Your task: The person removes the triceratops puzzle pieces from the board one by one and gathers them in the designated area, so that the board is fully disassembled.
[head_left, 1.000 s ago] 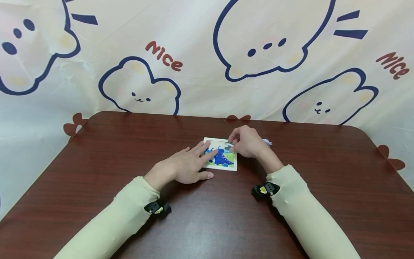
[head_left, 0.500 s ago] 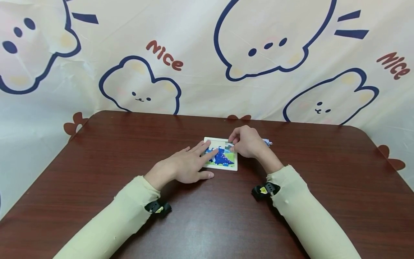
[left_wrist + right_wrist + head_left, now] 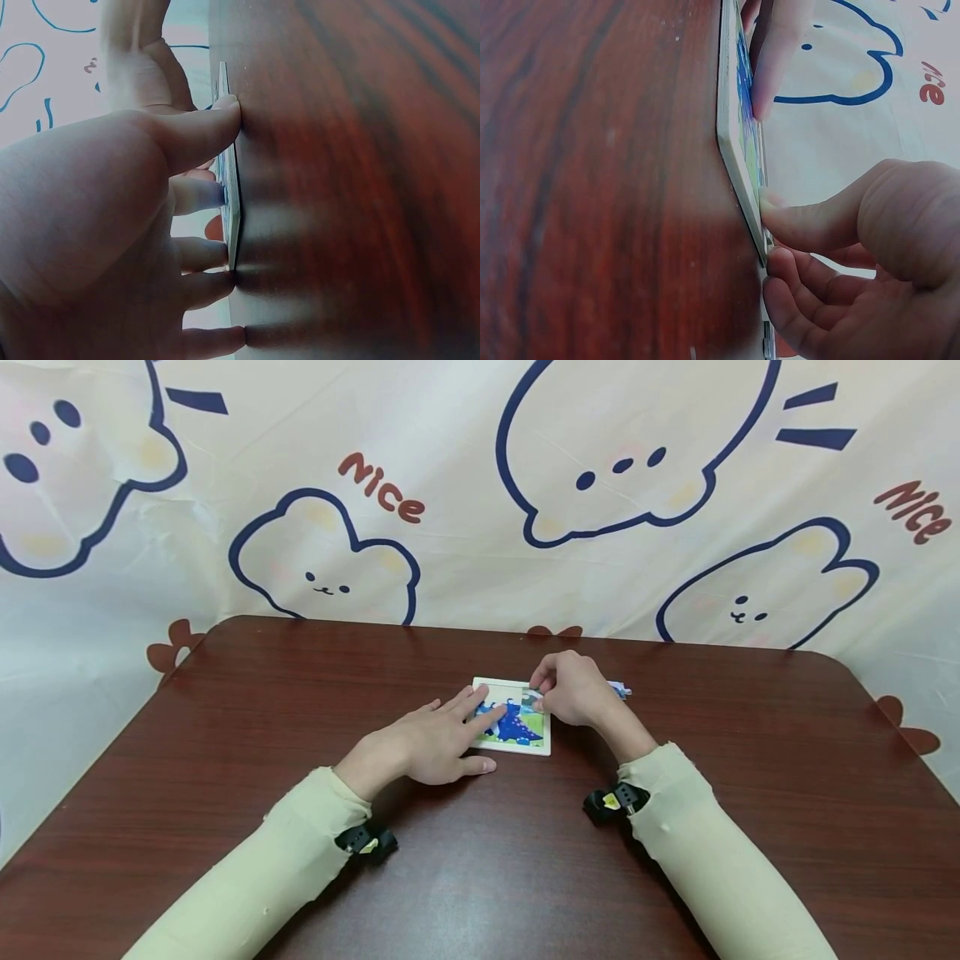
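A white-framed jigsaw puzzle (image 3: 517, 732) with a blue dinosaur on green lies on the table. Its upper left part shows pale bare backing. My left hand (image 3: 435, 745) spreads over its left side, fingers straight; in the left wrist view, fingertips (image 3: 214, 255) press down on the puzzle and the table beside it. At the upper right corner, my right hand (image 3: 573, 689) pinches a grey-green puzzle piece (image 3: 529, 697) between thumb and index finger. The right wrist view has the thumb (image 3: 795, 225) down at the puzzle's edge, other fingers curled alongside. The hand hides part of that corner.
Just beyond the right hand, a pale blue puzzle piece (image 3: 621, 690) lies on the table, partly hidden. The brown wood table (image 3: 480, 877) ends at the back against a printed cloth (image 3: 465, 577).
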A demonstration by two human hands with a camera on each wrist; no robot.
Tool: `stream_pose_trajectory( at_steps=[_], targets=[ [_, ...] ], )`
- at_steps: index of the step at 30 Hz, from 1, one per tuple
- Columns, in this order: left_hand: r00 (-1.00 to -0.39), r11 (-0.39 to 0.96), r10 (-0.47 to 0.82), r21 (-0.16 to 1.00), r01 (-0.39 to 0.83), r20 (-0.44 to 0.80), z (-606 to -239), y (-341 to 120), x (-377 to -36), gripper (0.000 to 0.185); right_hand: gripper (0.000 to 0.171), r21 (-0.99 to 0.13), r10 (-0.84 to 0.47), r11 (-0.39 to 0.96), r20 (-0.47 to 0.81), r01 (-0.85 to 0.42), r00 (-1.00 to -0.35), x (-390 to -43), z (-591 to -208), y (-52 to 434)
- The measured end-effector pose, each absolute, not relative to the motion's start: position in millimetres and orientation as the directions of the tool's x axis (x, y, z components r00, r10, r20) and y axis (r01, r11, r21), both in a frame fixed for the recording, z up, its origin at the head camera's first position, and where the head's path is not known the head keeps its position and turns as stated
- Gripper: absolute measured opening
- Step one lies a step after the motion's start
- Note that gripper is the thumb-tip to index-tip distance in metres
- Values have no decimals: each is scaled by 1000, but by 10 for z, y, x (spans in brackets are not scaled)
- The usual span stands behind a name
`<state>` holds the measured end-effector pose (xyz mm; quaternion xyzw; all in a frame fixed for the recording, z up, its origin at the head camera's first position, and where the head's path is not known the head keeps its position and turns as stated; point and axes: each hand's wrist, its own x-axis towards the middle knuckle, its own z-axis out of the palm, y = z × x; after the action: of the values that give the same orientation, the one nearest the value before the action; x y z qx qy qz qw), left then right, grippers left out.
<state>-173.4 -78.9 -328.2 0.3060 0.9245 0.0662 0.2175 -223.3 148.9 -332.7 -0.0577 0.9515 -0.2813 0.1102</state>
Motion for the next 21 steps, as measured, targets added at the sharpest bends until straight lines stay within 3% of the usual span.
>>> stream_pose_trajectory(
  at_steps=[21],
  targets=[
    [-720, 801, 598, 254, 542, -352, -3287, -791, -1726, 81, 25, -541, -187, 838, -154, -76, -970, -2218, -3317, 1491]
  ],
)
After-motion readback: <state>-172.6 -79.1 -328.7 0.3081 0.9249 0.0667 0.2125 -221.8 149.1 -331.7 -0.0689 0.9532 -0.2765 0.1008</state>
